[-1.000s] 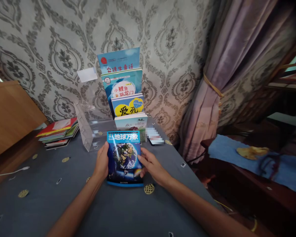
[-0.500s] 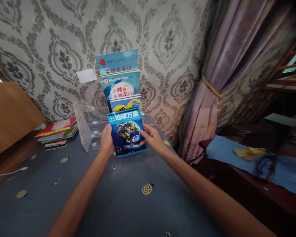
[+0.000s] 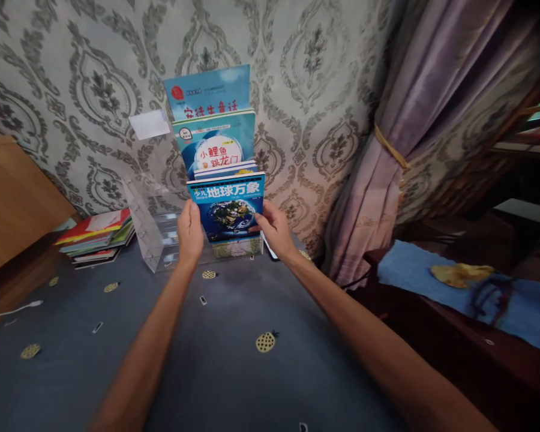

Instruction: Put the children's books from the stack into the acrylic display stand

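Note:
Between my two hands is a blue book (image 3: 231, 210) with the Earth on its cover, tilted back in front of other books. My left hand (image 3: 190, 231) is closed on its left edge, and my right hand (image 3: 273, 228) grips the right edge. Behind it a teal book (image 3: 216, 141) and a taller light-blue book (image 3: 209, 90) stand in a stepped clear plastic rack (image 3: 146, 234). Another book's top edge shows just behind the Earth book, mostly covered. Below the held book, a strip of a further cover (image 3: 238, 247) is visible.
A stack of books and papers (image 3: 96, 234) lies left of the rack, with a white cable (image 3: 15, 311) nearer me. Patterned dark cloth (image 3: 225, 348) covers the table. At right are a tied curtain (image 3: 364, 180) and a blue cloth (image 3: 405, 270) on dark furniture.
Both hands have lifted the Earth book and brought it back against the rack, over the book behind it. A cover below it has come into view. The camera view has shifted slightly.

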A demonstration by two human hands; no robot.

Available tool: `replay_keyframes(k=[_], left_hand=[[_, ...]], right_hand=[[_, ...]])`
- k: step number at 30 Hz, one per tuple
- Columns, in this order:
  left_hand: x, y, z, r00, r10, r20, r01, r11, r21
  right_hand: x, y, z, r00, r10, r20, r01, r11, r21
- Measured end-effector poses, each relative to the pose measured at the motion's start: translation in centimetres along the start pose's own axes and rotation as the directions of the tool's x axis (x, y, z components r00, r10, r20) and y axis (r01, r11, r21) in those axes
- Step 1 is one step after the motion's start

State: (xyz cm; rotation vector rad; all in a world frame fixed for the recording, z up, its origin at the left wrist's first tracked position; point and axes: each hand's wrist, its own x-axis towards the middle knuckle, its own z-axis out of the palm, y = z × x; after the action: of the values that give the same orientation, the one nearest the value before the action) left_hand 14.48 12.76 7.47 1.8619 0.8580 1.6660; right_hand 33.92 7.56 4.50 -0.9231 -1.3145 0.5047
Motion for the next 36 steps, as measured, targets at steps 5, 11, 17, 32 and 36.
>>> replay_keyframes(k=[5, 11, 17, 32, 36], left_hand=[[-1.1, -0.2, 0.0, 0.998, 0.064, 0.017, -0.066, 0.979, 0.191], [-1.5, 0.0, -0.1, 0.999, 0.041, 0.003, -0.041, 0.975, 0.219], [-1.3, -0.4, -0.2, 0.998, 0.061, 0.024, -0.066, 0.944, 0.324], [-1.1, -0.6, -0.8, 0.993, 0.086, 0.077, -0.108, 0.927, 0.359], [-1.4, -1.1, -0.4, 0.99, 0.085, 0.11, -0.12, 0.919, 0.375]], right_hand=[[-0.5, 1.1, -0.7, 0.998, 0.027, 0.048, -0.024, 0.998, -0.058], [-1.3, 0.8, -1.5, 0.998, 0.045, 0.036, -0.027, 0.916, -0.399], [-1.5, 0.2, -1.3, 0.997, -0.072, 0.041, 0.081, 0.743, -0.665], [-1.7, 0.8, -1.0, 0.998, -0.058, -0.011, 0.04, 0.814, -0.58], [-2.0, 1.0, -1.3, 0.999, -0.042, 0.012, 0.038, 0.705, -0.708]])
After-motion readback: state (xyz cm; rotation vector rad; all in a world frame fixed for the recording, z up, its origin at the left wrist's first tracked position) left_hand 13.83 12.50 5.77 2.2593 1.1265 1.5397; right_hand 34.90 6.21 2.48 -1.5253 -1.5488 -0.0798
